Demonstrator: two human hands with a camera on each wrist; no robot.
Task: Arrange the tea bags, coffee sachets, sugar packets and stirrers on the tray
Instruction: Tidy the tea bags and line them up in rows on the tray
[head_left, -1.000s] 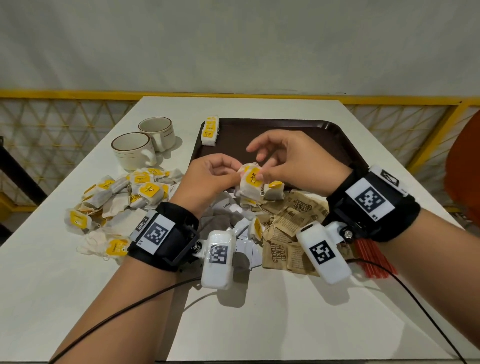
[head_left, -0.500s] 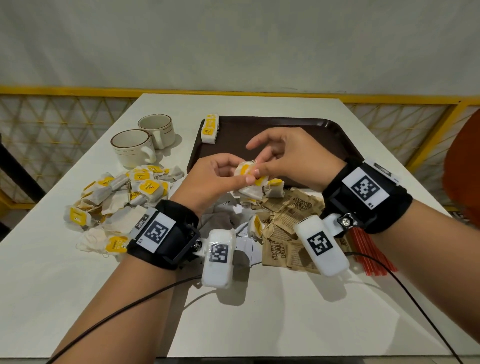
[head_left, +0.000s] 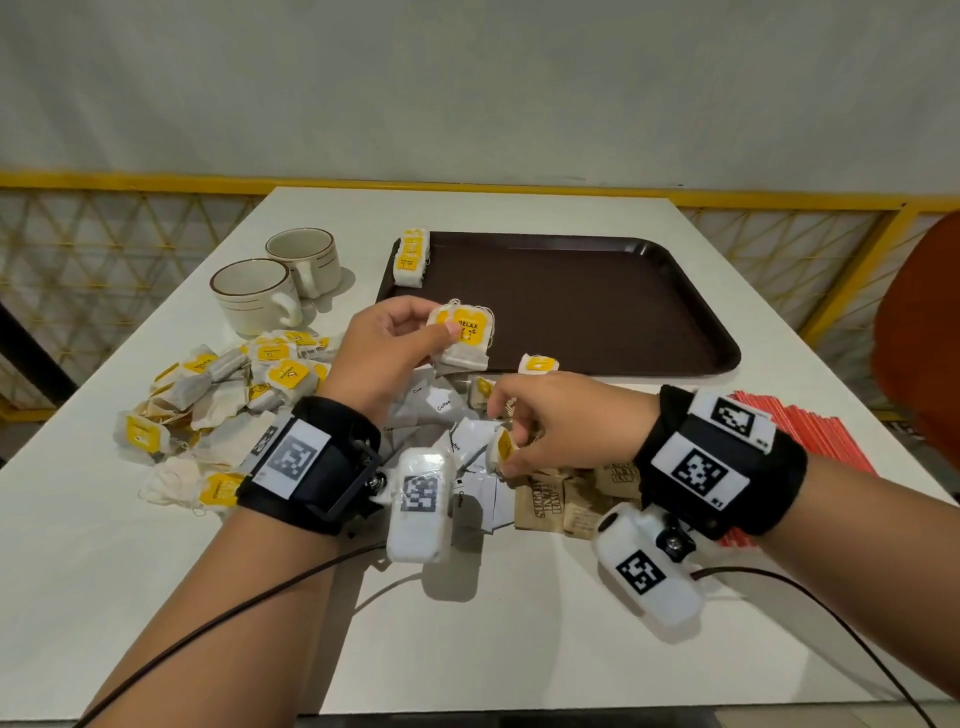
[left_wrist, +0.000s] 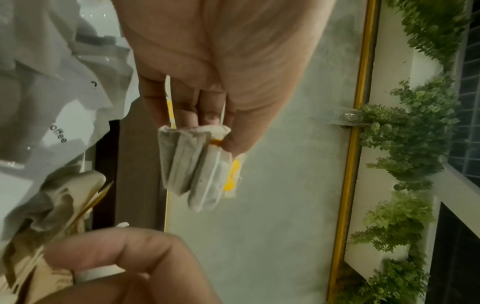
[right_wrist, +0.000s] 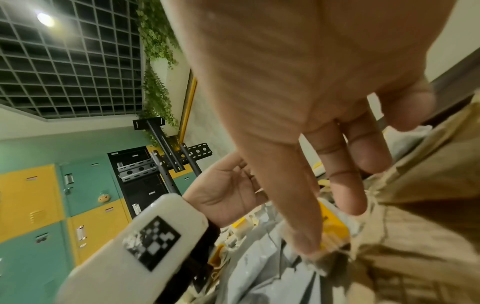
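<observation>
Since the earlier frame the hands are parted: a small stack of tea bags (head_left: 464, 338) is pinched by the left hand (head_left: 387, 358) at frame centre, over the tray (head_left: 649, 306) edge; lower, another tea bag (head_left: 503, 448) is pinched by the right hand (head_left: 566, 421)

tray (head_left: 675, 332) far ctr, bag stack (head_left: 411, 258) on its L edge | cups (head_left: 275, 283) L | stirrers (head_left: 810, 431) R, prob.

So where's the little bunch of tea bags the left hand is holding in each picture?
Head: the held tea bags sit just left of centre, over the tray's near-left corner, pinched by the left hand.
Left wrist: centre of the picture, hanging from the fingertips.
Right wrist: not visible.
Shared landmark: the left hand, seen in all three.
</observation>
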